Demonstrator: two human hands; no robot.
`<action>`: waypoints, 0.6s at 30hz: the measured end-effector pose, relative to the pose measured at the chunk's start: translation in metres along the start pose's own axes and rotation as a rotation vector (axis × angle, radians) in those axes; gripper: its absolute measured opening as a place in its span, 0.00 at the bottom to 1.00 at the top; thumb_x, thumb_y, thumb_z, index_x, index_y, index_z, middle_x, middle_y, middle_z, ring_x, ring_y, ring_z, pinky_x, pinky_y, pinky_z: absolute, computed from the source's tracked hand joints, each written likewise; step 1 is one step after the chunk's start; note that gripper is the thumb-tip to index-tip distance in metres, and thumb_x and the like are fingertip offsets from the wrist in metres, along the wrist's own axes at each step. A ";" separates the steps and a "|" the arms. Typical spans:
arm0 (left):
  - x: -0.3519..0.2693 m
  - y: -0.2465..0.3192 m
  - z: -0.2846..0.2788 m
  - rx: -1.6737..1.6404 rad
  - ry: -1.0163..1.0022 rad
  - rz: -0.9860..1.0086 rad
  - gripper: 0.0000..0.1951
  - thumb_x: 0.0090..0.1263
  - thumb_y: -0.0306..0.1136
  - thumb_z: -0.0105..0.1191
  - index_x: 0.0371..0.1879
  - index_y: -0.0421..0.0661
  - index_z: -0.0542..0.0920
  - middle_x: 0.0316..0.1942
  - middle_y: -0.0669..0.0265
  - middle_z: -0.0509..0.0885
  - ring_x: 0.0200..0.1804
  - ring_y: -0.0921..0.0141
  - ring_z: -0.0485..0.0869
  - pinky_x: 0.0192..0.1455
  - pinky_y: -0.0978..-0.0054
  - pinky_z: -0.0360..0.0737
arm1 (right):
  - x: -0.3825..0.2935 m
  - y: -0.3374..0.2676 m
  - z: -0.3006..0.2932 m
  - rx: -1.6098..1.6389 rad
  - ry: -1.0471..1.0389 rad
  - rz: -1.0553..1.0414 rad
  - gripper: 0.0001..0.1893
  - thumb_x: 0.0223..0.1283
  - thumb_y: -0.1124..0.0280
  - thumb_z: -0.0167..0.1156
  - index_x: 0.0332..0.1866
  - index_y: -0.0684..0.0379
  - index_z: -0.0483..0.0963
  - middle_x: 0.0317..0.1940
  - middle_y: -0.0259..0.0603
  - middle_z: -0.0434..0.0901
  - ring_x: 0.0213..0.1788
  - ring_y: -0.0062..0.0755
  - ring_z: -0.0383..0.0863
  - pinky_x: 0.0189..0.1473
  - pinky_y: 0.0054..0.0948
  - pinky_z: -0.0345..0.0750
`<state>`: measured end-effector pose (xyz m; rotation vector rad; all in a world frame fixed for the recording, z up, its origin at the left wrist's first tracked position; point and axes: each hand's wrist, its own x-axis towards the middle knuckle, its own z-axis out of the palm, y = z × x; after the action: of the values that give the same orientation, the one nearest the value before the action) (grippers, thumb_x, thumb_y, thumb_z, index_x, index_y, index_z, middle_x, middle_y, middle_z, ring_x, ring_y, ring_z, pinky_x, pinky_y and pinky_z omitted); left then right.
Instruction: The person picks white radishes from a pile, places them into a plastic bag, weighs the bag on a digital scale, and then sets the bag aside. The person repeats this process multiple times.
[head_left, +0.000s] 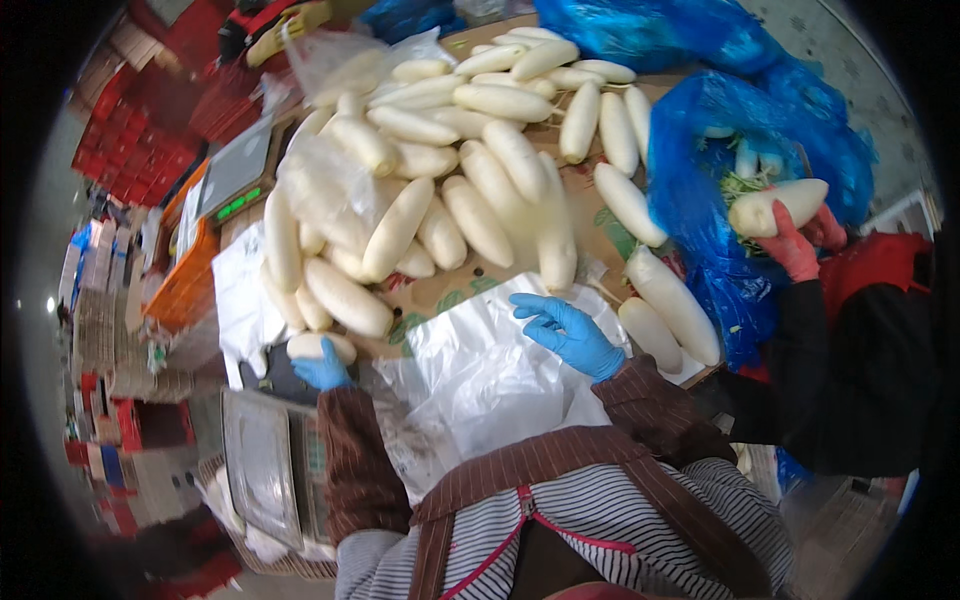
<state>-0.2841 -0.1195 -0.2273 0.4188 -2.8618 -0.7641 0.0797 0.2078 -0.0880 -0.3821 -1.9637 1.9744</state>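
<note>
My left hand (322, 370), in a blue glove, has its fingers against a white radish (304, 346) at the left front of the table. My gloved right hand (574, 337) is held over a stack of clear plastic bags (487, 375), its fingers apart and holding nothing. Beyond the bags lies a large heap of white radishes (472, 225). Two more radishes (670, 300) rest just right of my right hand. Part of the heap is covered by a clear plastic bag (326, 184).
On the right, a co-worker's pink-gloved hands (791, 244) hold a radish above an open blue plastic bag (690, 127). A scale (236, 169) with a green display stands at the left, beside an orange crate (176, 289). Another weighing scale (259, 465) is by my left sleeve. Yellow gloves (289, 34) show at the far side.
</note>
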 end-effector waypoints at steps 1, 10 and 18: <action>-0.014 -0.001 -0.013 -0.109 0.061 0.216 0.57 0.59 0.63 0.60 0.74 0.31 0.47 0.73 0.35 0.51 0.75 0.46 0.52 0.78 0.55 0.49 | 0.007 0.001 -0.007 -0.003 0.032 -0.018 0.23 0.66 0.76 0.57 0.66 0.57 0.71 0.55 0.35 0.79 0.46 0.17 0.77 0.52 0.21 0.75; -0.196 0.119 -0.047 -0.691 -0.393 0.805 0.25 0.70 0.34 0.54 0.64 0.38 0.69 0.58 0.53 0.76 0.57 0.60 0.76 0.60 0.61 0.72 | 0.142 0.030 -0.134 0.107 0.534 -0.133 0.23 0.63 0.78 0.58 0.64 0.61 0.71 0.55 0.43 0.77 0.54 0.30 0.77 0.59 0.28 0.75; -0.233 0.140 -0.025 -0.521 -0.654 0.895 0.09 0.72 0.35 0.52 0.40 0.45 0.84 0.32 0.58 0.84 0.36 0.61 0.84 0.43 0.66 0.79 | 0.282 0.034 -0.188 -0.303 0.621 -0.212 0.27 0.57 0.74 0.63 0.65 0.57 0.71 0.52 0.48 0.77 0.50 0.37 0.78 0.56 0.32 0.77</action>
<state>-0.0891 0.0567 -0.1517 -1.2780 -2.6684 -1.5108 -0.1004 0.4952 -0.1132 -0.7253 -1.7864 1.2260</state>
